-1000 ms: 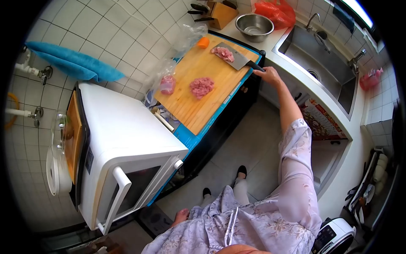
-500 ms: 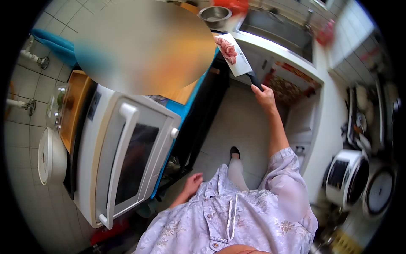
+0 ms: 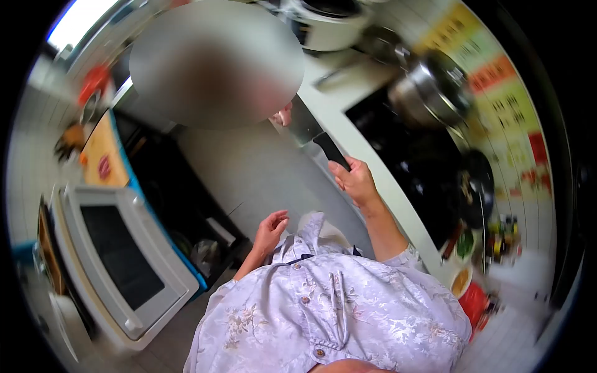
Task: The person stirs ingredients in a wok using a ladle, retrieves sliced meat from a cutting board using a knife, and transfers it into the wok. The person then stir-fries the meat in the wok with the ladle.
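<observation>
My right hand (image 3: 356,181) grips the black handle of a cleaver (image 3: 305,126), held out before me beside the counter edge. Pieces of pink meat (image 3: 283,115) lie on its blade, partly hidden by a blurred oval. My left hand (image 3: 271,231) hangs in front of my waist, fingers loosely bent and apart, holding nothing. Far to the left, the wooden cutting board (image 3: 104,146) bears a small heap of minced meat (image 3: 104,166).
A steel pot (image 3: 433,90) stands on the black stove (image 3: 410,152) at the right, with a dark pan (image 3: 477,189) nearby. The white oven (image 3: 124,248) is at the left. A white cooker (image 3: 329,28) sits on the counter (image 3: 342,93).
The view has turned right, from the cutting board and sink toward the stove. My right hand has lifted the cleaver with the meat off the board and carried it along. My left hand has risen.
</observation>
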Available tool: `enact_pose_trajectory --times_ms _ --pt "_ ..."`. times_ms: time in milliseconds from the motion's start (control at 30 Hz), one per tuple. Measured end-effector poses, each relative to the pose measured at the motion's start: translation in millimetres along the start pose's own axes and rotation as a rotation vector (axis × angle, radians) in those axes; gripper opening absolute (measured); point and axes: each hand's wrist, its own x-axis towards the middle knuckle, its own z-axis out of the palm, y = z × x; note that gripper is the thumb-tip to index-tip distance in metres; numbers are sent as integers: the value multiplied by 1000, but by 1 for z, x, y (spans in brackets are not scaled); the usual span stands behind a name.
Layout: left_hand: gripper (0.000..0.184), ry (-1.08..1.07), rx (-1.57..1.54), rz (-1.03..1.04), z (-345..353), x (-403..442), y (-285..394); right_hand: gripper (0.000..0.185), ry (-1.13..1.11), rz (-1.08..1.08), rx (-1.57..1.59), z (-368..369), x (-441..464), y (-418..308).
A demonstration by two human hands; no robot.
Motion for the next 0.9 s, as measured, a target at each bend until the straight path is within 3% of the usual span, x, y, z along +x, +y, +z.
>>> enact_pose_trajectory --times_ms 300,467,600,667,733,767,900 --pt "28 -233 261 -91 131 -19 -33 22 465 -11 234 -195 -212 13" --pt "30 -370 261 -29 188 -21 -75 18 761 -44 209 -295 -291 9" --pt "31 -441 189 -58 211 -37 -77 23 981 11 -212 -380 -296 35" --pt "30 -459 226 -61 209 -42 -79 29 1091 138 -661 -419 -280 57" --pt "30 -471 345 -77 196 -44 -80 32 1261 24 -1126 -424 -258 66" --pt "29 -484 354 -105 190 -44 -77 32 1226 237 -1038 -425 -250 64" --pt "27 -375 359 -94 162 -36 -75 34 1212 283 -1144 -428 -240 67"
